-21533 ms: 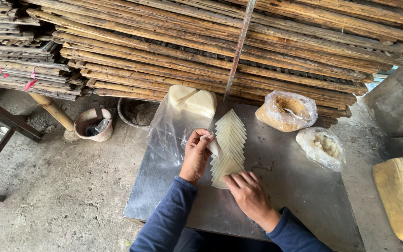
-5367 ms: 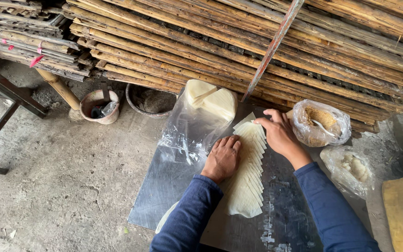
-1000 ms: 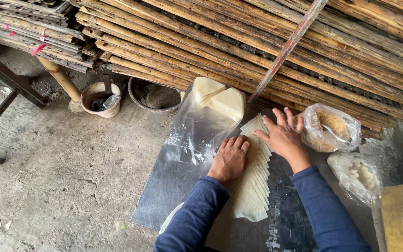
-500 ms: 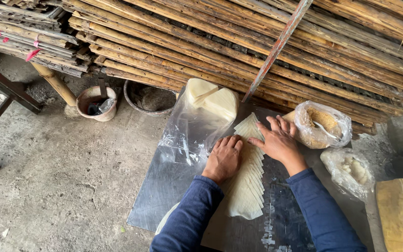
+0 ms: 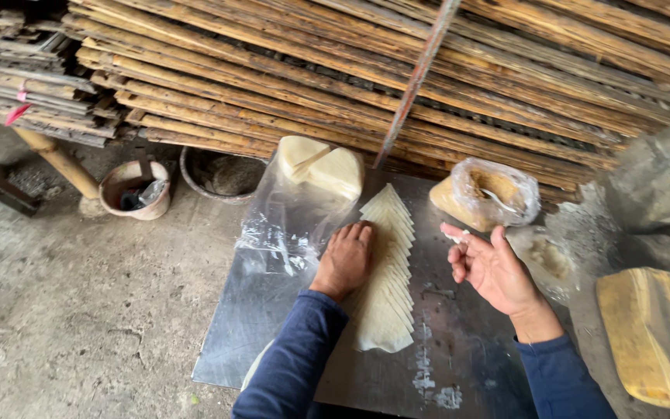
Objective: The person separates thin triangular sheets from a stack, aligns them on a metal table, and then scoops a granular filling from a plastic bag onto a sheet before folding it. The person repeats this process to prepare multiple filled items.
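My right hand (image 5: 494,268) has just come off the row of dough sheets (image 5: 388,271): half a second ago its fingers lay on the top end of the row, and now it hangs to the right of it, palm up, fingers loosely curled and holding nothing, with a white fleck on the fingertips. My left hand (image 5: 347,256) has not shifted; it lies flat, fingers together, pressing on the left edge of the row near its upper half. I read that as the fanning and smoothing being about finished, with one hand now free. The sheets lie in a long overlapping line down the middle of the metal tray (image 5: 273,326), pale cream, thin, each pointed edge stepping over the next like scales, the lowest one rounded. Above the row sits a pale block of dough (image 5: 321,163) on clear plastic wrap (image 5: 281,233). To the right, a plastic bag of brown filling (image 5: 484,194) rests near the tray's top corner.
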